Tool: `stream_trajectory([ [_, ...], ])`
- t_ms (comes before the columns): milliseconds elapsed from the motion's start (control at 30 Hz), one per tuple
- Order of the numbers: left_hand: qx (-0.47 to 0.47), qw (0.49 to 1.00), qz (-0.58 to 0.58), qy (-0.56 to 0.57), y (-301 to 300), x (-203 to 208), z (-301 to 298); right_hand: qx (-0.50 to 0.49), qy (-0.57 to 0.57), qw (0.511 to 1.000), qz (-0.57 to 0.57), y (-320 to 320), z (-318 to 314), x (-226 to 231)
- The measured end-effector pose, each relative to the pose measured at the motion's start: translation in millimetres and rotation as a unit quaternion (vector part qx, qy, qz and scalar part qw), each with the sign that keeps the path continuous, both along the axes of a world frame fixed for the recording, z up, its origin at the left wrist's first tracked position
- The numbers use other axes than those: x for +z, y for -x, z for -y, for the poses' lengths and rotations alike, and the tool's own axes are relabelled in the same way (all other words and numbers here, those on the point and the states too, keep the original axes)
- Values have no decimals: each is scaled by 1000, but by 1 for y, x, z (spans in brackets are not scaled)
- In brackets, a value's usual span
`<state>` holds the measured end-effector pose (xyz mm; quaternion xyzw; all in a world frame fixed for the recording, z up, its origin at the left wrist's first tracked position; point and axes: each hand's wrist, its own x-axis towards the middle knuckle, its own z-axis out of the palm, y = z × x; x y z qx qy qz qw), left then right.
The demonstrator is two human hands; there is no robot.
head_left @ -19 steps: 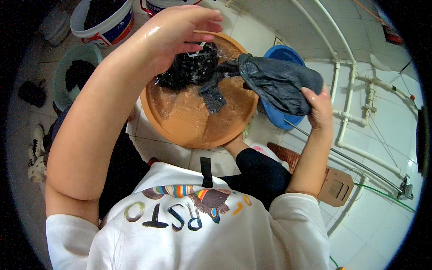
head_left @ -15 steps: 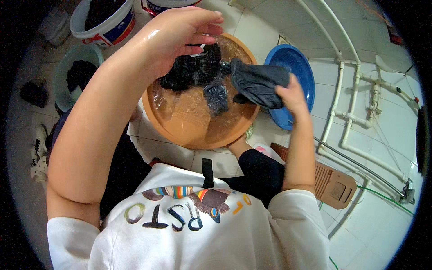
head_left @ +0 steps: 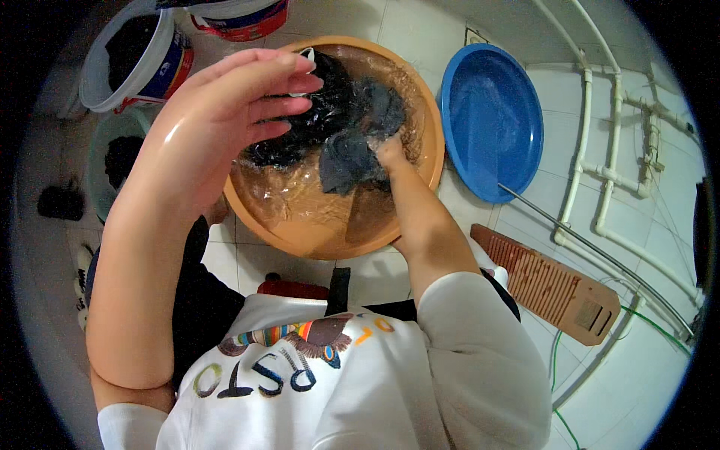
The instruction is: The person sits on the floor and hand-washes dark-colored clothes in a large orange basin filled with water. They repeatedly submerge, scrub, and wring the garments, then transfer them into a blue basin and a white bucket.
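A large orange basin (head_left: 328, 250) of water stands on the floor in front of me. My right hand (head_left: 387, 152) reaches into its right half, closed on a wet dark grey cloth (head_left: 346, 160) that is partly under water. Its fingertips are hidden by cloth and water. Further up, black wet clothing (head_left: 330, 97) with a white edge floats partly behind my left fingers. I hold my left hand (head_left: 259, 90) raised over the basin's left side, fingers stretched and apart, with nothing in it.
A blue basin (head_left: 493, 120) stands to the right, a thin metal rod reaching over its rim. Below it lies a brown washboard (head_left: 544, 283). White pipes (head_left: 592, 127) run along the right wall. Buckets (head_left: 166, 75) and a pale tub (head_left: 101, 154) with dark cloth stand at left.
My right hand has moved left and down into the water with the dark grey cloth, which was held up over the basin's right rim. My left hand remains raised. The view has shifted slightly.
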<state>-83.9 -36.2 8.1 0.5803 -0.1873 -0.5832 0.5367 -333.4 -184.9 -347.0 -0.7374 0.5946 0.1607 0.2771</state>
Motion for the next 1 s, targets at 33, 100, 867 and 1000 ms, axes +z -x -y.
stream_trajectory([
  [33,-1,1000,1,-1,1,1,1,34,-65,996,-45,4,-5,-3],
  [100,1,1000,2,-1,2,1,-1,98,-191,971,-104,12,-6,-8],
  [867,-195,908,365,54,8,-75,10,-107,-139,856,486,-56,-24,365],
  [1000,-317,773,550,10,32,-72,1,-63,-163,768,616,-62,-51,436],
])
